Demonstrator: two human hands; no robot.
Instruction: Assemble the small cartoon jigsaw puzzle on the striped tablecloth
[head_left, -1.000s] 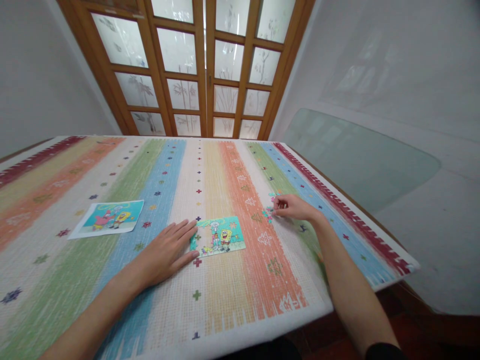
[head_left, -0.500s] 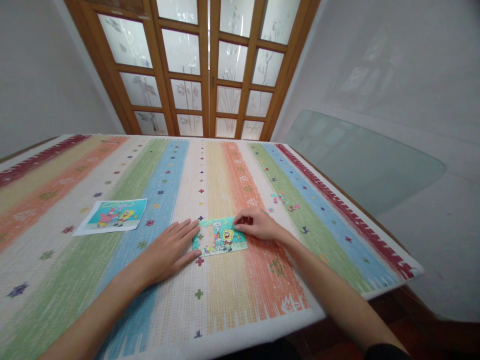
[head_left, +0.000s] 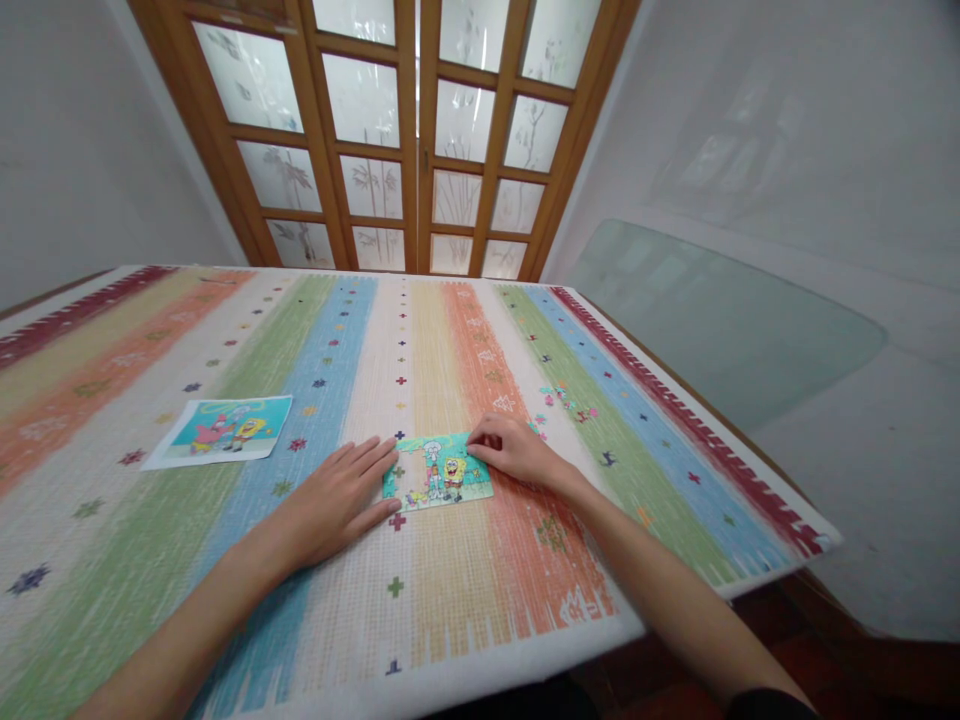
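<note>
A partly assembled jigsaw puzzle (head_left: pixel 455 482) with a teal cartoon scene lies on the striped cloth in front of me. Its yellow sponge figure and a taller figure show complete, while a gap toward the left lets the cloth through. My left hand (head_left: pixel 346 492) rests flat, fingers apart, along the puzzle's left edge. At the upper right of the puzzle, my right hand (head_left: pixel 511 450) has thumb and forefinger pinched together on a puzzle piece, mostly hidden by the fingertips.
A printed reference picture (head_left: pixel 229 430) of the cartoon lies to the left. Several loose puzzle pieces (head_left: pixel 570 402) are scattered beyond my right hand. The striped cloth (head_left: pixel 450 590) covers the table, whose near edge is close to me. Glazed wooden doors (head_left: pixel 416 150) stand behind.
Almost nothing differs. Both hands keep their places at the puzzle; the whole view has shifted very slightly.
</note>
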